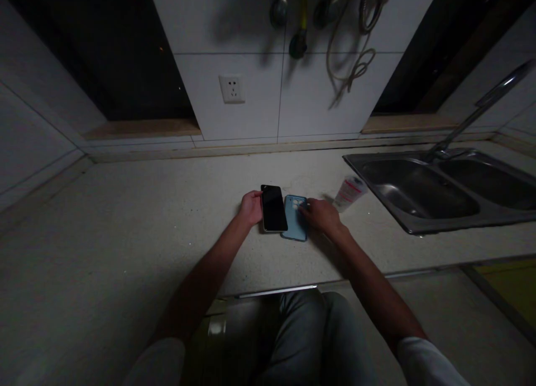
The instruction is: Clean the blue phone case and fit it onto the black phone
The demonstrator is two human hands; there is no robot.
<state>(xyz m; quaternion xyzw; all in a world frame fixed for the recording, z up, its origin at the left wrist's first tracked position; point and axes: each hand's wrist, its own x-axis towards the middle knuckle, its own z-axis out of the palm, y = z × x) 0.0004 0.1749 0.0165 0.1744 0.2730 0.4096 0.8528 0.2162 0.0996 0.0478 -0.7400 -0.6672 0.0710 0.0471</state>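
Observation:
My left hand is closed on the left edge of a smartphone, whose dark screen faces up. Just right of it, and partly behind its right edge, is a light blue phone case with camera cutouts near the top. The fingers of my right hand grip the case at its upper right edge. Both things are at the counter, in front of me. Whether the phone rests on the counter or is raised slightly, I cannot tell.
A clear plastic cup with red print stands right of my right hand. Beyond it is a steel double sink with a faucet. A wall socket and hanging hoses are on the tiled wall behind the pale counter.

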